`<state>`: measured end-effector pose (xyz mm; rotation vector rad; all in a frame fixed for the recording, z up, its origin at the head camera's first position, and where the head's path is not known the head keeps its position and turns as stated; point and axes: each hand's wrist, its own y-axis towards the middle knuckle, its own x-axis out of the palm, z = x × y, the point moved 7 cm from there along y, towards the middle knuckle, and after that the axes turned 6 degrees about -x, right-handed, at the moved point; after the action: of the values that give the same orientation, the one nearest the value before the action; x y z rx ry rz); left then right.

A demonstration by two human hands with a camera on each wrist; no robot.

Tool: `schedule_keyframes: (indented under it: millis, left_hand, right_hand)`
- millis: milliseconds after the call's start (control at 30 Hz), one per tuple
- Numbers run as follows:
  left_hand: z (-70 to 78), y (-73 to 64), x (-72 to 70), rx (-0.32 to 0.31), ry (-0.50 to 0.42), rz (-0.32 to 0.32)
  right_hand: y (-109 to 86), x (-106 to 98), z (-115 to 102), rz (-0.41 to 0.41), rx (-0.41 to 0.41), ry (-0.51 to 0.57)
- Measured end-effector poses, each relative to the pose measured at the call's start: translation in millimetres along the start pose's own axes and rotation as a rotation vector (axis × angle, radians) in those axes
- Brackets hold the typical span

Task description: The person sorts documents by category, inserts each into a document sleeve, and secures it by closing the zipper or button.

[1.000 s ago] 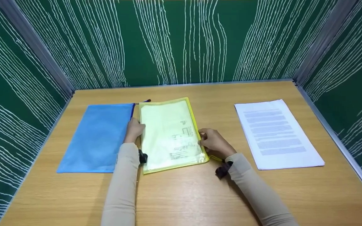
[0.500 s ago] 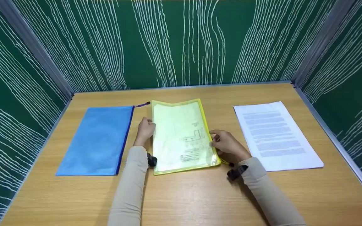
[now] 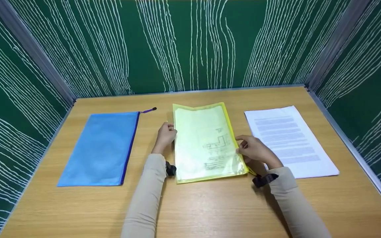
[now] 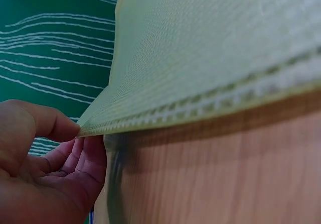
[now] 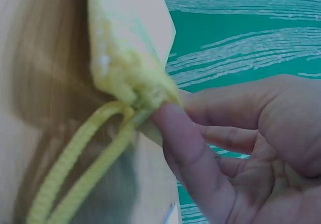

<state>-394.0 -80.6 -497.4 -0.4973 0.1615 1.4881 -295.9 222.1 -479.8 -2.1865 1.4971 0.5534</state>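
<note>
A yellow zip document pouch with printed paper showing through it is held between both hands, mid-table. My left hand pinches its left edge between thumb and fingers; in the left wrist view that edge is raised off the wood. On the other side my right hand pinches the right edge with thumb and index finger. A yellow cord loop hangs from the pouch near the right fingertips in the right wrist view.
A blue zip pouch with a purple zip pull lies on the left of the wooden table. A stack of printed sheets lies on the right, partly behind the right hand. Green panels with white lines enclose the table.
Both hands have carried the yellow pouch to the right, away from the blue pouch and closer to the paper stack. The blue pouch's zip edge and pull are now uncovered.
</note>
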Motion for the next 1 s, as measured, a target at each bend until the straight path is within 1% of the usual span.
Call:
schedule_keyframes:
  millis: [133,333,533,667,767,900,1000]
  left_hand:
    - [6.1,-0.1,10.9,0.025,-0.015,0.0]
    - [12.3,-0.3,26.9,0.033,-0.015,-0.026]
    - [18.1,0.2,37.9,0.076,0.016,-0.034]
    - [20.1,-1.1,44.8,0.085,0.019,-0.06]
    - [23.0,-1.9,48.1,0.118,0.042,-0.059]
    - [27.0,-3.1,50.7,0.182,0.067,-0.049]
    - [27.8,-3.2,52.6,0.207,0.07,-0.051]
  right_hand:
    - [-4.5,-8.0,7.2,-0.017,0.009,-0.003]
    - [-11.1,-17.8,17.5,-0.038,0.038,0.003]
    - [-17.0,-26.5,25.1,-0.045,0.087,-0.005]
    - [-19.4,-31.0,30.4,-0.048,0.114,-0.013]
    - [-20.8,-33.2,33.5,-0.054,0.124,-0.018]
    - [-22.9,-34.8,37.0,-0.058,0.14,-0.024]
    - [-24.2,-34.9,40.1,-0.061,0.157,-0.023]
